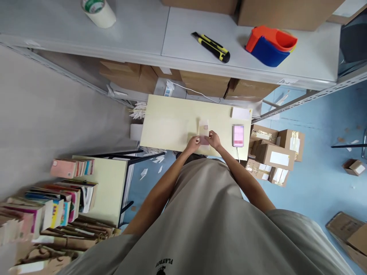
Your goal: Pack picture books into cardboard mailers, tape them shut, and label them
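In the head view, a pale pinkish phone case point(204, 134) with a small camera patch near its top stands out over the light yellow table point(169, 122). My left hand point(194, 143) closes on its left lower edge, fingers curled. On the opposite edge my right hand point(213, 139) grips with thumb and fingers. Part of the lower case is hidden by my fingers. To the right of my right hand lies a phone point(238, 135) with a lit pink screen and a cable at its lower end. A white box or stack of cards point(241, 113) rests behind the phone.
A grey shelf point(137, 34) above the table bears a tape roll point(100, 13), a utility knife point(211, 46) and an orange-and-blue tape dispenser point(269, 45). Cardboard boxes point(275, 154) are piled at right. A side table point(110, 191) at left carries rows of cases point(61, 202).
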`<state>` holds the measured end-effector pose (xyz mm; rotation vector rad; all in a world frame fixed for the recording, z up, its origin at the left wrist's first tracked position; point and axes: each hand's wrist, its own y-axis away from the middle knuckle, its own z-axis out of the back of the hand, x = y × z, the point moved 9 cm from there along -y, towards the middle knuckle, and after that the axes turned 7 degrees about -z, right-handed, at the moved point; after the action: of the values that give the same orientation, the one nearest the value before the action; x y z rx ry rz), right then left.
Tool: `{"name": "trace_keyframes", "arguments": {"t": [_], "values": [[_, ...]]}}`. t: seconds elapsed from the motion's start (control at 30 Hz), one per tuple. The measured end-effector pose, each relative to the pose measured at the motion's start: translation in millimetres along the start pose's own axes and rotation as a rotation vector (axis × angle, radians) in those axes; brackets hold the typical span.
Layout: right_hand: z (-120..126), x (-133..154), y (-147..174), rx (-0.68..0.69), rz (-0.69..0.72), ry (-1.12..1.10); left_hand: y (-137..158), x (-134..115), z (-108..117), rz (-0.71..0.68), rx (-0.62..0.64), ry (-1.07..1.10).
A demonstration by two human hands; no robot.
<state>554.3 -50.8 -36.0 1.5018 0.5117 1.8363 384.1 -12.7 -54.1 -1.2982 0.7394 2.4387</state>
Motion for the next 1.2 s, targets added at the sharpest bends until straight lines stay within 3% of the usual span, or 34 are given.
{"name": "trace_keyframes", "arguments": {"t": [0.13,0.2,0.3,0.4,0.5,0.67,0.83,0.93,1.07,1.2], "values": [[11,53,37,0.165,0.186,-0.209,20,-9,68,0.147,-0.373,0.248],[23,82,64,0.247,0.293,-0.328,34,-24,92,0.150,-0.448,0.523],[41,114,102,0.295,0.376,-0.412,49,-72,106,0.052,-0.252,0.878],[50,131,127,0.312,0.410,-0.434,67,-122,117,-0.048,-0.118,1.006],[49,134,135,0.328,0.409,-0.423,75,-148,124,-0.064,-0.130,0.931],[47,114,123,0.290,0.344,-0.405,76,-158,125,-0.064,-0.217,0.741],[63,99,116,-0.069,0.360,-0.366,79,-163,135,-0.165,-0.357,0.382],[44,104,127,-0.057,0.395,-0.380,81,-171,132,-0.229,-0.411,0.104],[15,115,143,0.048,0.411,-0.404,82,-186,100,-0.290,-0.300,-0.029],[37,115,144,-0.065,0.431,-0.339,89,-199,71,-0.380,-0.114,0.007]]}}
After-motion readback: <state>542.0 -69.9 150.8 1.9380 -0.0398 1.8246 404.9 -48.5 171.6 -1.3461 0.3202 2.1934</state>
